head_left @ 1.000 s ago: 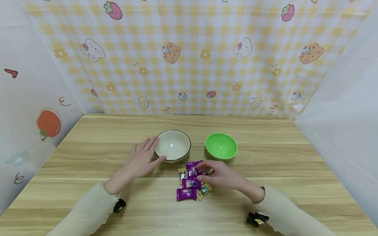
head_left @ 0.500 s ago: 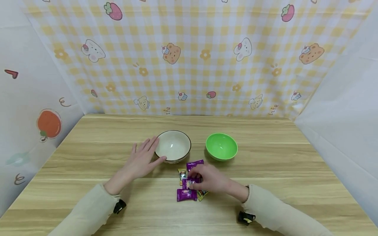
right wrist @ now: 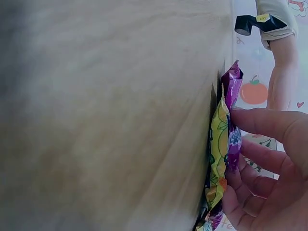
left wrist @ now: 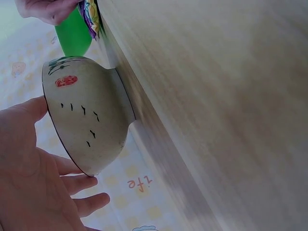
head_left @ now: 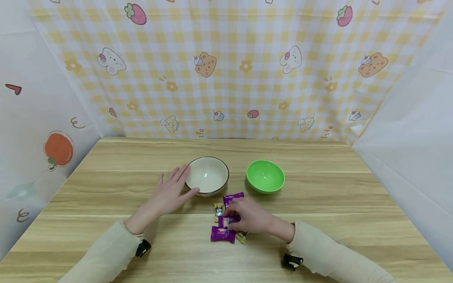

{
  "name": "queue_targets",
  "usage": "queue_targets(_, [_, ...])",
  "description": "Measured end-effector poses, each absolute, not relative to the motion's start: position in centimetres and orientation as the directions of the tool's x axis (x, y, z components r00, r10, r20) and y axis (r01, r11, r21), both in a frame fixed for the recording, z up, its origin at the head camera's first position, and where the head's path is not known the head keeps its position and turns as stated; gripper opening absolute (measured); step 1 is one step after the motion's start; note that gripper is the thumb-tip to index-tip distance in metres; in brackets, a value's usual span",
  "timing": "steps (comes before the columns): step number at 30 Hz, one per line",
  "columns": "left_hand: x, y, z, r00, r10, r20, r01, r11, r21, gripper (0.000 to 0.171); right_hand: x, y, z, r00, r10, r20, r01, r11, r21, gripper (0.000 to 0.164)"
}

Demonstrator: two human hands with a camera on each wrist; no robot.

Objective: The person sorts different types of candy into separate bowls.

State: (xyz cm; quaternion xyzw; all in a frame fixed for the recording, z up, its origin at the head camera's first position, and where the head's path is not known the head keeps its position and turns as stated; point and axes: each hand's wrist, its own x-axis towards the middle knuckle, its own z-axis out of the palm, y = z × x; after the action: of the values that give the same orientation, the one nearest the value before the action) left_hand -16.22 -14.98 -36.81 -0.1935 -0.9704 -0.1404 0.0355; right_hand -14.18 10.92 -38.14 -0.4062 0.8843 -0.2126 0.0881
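Observation:
My left hand (head_left: 166, 194) lies against the white bowl (head_left: 209, 173), its fingers stretched out and spread along the dark rim. In the left wrist view, the thumb and fingertips touch the edge of this bowl (left wrist: 86, 115), which has a red mark and dark strokes outside. My right hand (head_left: 251, 216) pinches a purple candy packet (head_left: 225, 222) between thumb and fingers. The right wrist view shows that purple packet (right wrist: 235, 144) beside a yellow one (right wrist: 220, 149) on the table. Another purple packet (head_left: 222, 234) lies just in front, and the hand hides part of the pile.
A green bowl (head_left: 265, 177) stands right of the white one. Close to the right hand lie a purple packet (head_left: 231, 198) and yellow packets, one at the left of the pile (head_left: 218, 212). A checked cloth (head_left: 226, 90) hangs behind the wooden table (head_left: 141, 157).
My right hand has moved left and down onto the pile, and its fingers have closed on a purple candy packet. The front purple packet has shifted slightly. The left hand has stayed at the white bowl.

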Motion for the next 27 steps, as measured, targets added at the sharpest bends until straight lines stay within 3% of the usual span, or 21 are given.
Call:
queue_targets(10, [-16.3, -15.0, -36.9, -0.922, 0.366, 0.126, 0.387, 0.883, 0.266, 0.081, -14.3, 10.7, -38.2, -0.649, -0.76, 0.006, -0.66, 0.559, -0.501, 0.021])
queue_targets(27, [-16.3, -15.0, -36.9, -0.923, 0.365, 0.122, 0.385, 0.884, 0.267, 0.08, -15.4, 12.1, -37.0, -0.66, -0.749, 0.058, -0.532, 0.411, -0.74, 0.021])
